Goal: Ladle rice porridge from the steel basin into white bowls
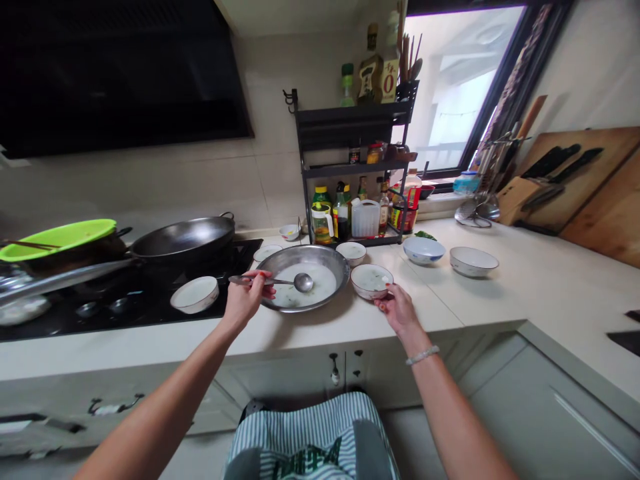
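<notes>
At the bottom centre of the frame is my striped apron (305, 417), with my forearms reaching up from both lower corners. Just left of centre, the fingers of my left hand (251, 292) are closed around the handle of a metal ladle (303, 283). The ladle's bowl is over a wide steel basin (341, 275) in the middle of the frame, which contains a milky white liquid with greenish bits. Right of centre, the fingers of my right hand (397, 308) are clamped on the right edge of a white bowl (367, 294), standing just beside the basin and holding similar pale liquid. All this is on a white worktop (530, 280). Left of the basin, another filled bowl (195, 307) sits on the black stovetop (150, 313). To the right are a blue-and-white bowl (424, 259) and a patterned bowl (474, 270). Farther back, a dark wok (185, 239) is at centre left, and a black rack (350, 115) of bottles stands at upper centre, beside a window (460, 93) at upper right.
</notes>
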Motion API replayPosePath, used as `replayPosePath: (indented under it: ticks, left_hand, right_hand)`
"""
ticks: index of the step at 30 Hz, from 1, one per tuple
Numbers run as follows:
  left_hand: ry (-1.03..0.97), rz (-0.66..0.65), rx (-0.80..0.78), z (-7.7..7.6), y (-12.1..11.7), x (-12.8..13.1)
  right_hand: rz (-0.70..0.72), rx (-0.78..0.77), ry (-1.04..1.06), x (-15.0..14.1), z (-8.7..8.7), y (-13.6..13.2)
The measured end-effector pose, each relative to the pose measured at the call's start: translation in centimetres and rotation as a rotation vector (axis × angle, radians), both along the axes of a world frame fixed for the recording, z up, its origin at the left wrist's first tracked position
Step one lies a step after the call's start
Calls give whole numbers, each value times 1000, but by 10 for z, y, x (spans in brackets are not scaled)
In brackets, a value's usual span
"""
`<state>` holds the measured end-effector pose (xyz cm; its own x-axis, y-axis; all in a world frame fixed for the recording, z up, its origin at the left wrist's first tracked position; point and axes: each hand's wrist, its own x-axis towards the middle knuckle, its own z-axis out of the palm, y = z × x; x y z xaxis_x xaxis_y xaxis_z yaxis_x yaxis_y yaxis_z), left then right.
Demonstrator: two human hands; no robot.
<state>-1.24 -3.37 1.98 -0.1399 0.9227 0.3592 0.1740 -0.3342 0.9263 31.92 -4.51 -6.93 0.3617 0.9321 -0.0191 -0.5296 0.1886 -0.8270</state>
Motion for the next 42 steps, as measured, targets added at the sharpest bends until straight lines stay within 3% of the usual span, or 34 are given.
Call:
replayPosePath:
  ticks: [4,9,18,42]
  left_hand:
    - [73,-52,-36,-8,-4,0]
    - [-71,-29,-76,-12,2,5]
    - [-350,173,-146,-1,10,0]
    - [-385,162,-180,13,15,6]
  right_hand:
    - [-4,4,-7,0,-1,1]
    - [-3,-7,-13,0,-2,1]
    - [0,-17,-10,0,-1,1]
    - [-1,-1,-18,0,-1,1]
